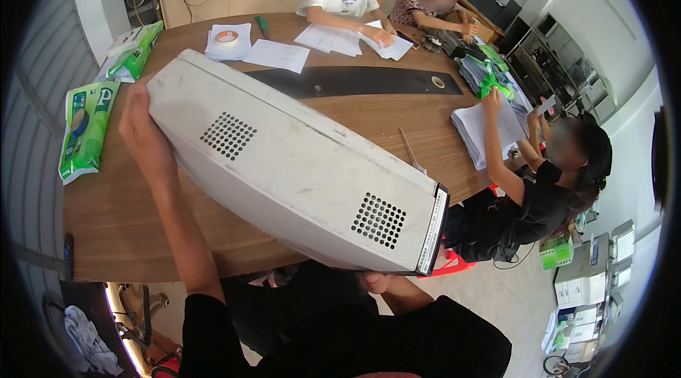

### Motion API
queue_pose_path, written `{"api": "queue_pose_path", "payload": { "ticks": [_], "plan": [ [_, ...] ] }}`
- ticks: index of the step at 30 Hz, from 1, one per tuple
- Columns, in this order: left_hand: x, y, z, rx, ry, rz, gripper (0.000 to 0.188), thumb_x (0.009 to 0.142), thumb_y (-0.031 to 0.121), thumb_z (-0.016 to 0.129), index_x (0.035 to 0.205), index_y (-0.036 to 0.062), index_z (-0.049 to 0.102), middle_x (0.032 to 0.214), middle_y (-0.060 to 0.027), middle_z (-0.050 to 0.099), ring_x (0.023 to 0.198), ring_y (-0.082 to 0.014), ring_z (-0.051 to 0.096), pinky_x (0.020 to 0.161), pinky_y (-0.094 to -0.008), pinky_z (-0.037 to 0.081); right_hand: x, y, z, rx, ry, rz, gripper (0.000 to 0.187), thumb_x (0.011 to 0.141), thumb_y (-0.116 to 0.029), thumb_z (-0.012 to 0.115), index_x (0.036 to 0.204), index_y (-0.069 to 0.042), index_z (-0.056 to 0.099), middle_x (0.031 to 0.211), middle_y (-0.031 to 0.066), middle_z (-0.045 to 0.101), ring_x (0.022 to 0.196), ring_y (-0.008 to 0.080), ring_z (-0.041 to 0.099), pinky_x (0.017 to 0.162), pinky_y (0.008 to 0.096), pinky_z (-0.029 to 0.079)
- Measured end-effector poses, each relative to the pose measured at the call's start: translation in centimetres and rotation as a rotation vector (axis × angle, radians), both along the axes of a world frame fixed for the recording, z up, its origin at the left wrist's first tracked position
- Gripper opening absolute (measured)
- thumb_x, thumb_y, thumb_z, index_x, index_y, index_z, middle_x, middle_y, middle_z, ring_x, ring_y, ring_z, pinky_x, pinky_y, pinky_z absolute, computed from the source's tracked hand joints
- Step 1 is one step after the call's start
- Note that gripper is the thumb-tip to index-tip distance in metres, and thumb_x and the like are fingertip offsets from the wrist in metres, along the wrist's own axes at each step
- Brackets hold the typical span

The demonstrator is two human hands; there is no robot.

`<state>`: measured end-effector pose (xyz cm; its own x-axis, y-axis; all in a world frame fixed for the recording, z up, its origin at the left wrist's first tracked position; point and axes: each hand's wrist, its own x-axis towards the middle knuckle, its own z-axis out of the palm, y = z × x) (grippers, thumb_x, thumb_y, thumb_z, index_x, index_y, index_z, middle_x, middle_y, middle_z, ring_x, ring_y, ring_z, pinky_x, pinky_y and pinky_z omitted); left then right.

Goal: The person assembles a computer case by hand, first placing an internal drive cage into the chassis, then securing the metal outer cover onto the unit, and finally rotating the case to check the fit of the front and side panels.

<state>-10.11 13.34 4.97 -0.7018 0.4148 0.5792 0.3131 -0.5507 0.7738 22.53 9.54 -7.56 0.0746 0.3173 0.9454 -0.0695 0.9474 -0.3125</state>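
A large off-white metal equipment case point(298, 158) with two patches of round vent holes is held up, tilted, above the near part of the table. Its right end carries a black-edged panel with a pale strip. My left hand point(138, 115) grips the case's far left end, fingers partly hidden behind it. Under the near right edge, my right hand point(377, 281) supports the case; only the thumb side shows, and the other fingers are out of sight beneath.
Green and white packages point(86, 130) lie on the wooden table point(128, 236) at left. Beyond the case are papers with a tape roll point(226, 37) and a dark strip point(340, 82). Three people sit around the table, one at right handling a paper stack point(479, 130). A screwdriver-like tool point(409, 147) lies nearby.
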Motion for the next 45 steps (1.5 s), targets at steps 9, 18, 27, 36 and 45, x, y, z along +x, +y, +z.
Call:
{"api": "queue_pose_path", "payload": {
  "ticks": [9, 18, 27, 36, 45],
  "plan": [
    [-0.4, 0.1, -0.2, 0.004, -0.002, 0.014, 0.038, 0.098, 0.021, 0.039, 0.099, -0.0066, 0.064, 0.094, -0.0097, 0.065, 0.087, -0.0159, 0.058, 0.082, -0.0277, 0.043, 0.2, -0.1, 0.8, 0.01, -0.026, -0.003, 0.081, 0.081, -0.043, 0.064, 0.145, -0.008, 0.03, 0.151, 0.0275, 0.017, 0.135, 0.0446, 0.029, 0.107, 0.0573, 0.028],
    [-0.6, 0.3, -0.4, 0.024, -0.001, -0.01, 0.039, 0.099, 0.025, 0.04, 0.1, -0.0063, 0.064, 0.095, -0.0095, 0.065, 0.088, -0.0154, 0.057, 0.083, -0.0273, 0.043, 0.6, -0.3, 0.7, 0.008, -0.042, -0.001, 0.08, 0.083, -0.043, 0.063, 0.146, -0.008, 0.027, 0.151, 0.026, 0.019, 0.134, 0.0418, 0.031, 0.107, 0.0557, 0.029],
    [-0.5, 0.2, -0.5, 0.018, -0.023, -0.024, 0.04, 0.099, 0.025, 0.041, 0.1, -0.0066, 0.064, 0.095, -0.0101, 0.065, 0.088, -0.0162, 0.057, 0.083, -0.0276, 0.043, 0.9, -0.7, 0.5, 0.006, -0.056, -0.007, 0.079, 0.085, -0.043, 0.061, 0.146, -0.008, 0.025, 0.15, 0.0244, 0.021, 0.133, 0.039, 0.032, 0.107, 0.054, 0.03],
    [-0.6, 0.0, -0.7, 0.013, -0.016, -0.01, 0.042, 0.1, 0.028, 0.04, 0.103, -0.0063, 0.064, 0.098, -0.0112, 0.065, 0.091, -0.0167, 0.057, 0.084, -0.028, 0.043, 0.6, -0.5, 0.4, -0.001, -0.056, -0.007, 0.078, 0.087, -0.043, 0.059, 0.147, -0.008, 0.023, 0.15, 0.0229, 0.023, 0.133, 0.0362, 0.034, 0.107, 0.0524, 0.031],
    [-0.4, -3.1, 1.9, -0.087, 0.043, 0.149, 0.047, 0.102, 0.032, 0.04, 0.126, -0.0079, 0.051, 0.116, -0.0179, 0.062, 0.108, -0.0226, 0.059, 0.096, -0.0333, 0.044, 1.1, -0.9, 0.5, -0.014, -0.077, -0.048, 0.077, 0.089, -0.043, 0.057, 0.147, -0.007, 0.021, 0.149, 0.0213, 0.024, 0.132, 0.0334, 0.035, 0.106, 0.0508, 0.032]
  ]
}}
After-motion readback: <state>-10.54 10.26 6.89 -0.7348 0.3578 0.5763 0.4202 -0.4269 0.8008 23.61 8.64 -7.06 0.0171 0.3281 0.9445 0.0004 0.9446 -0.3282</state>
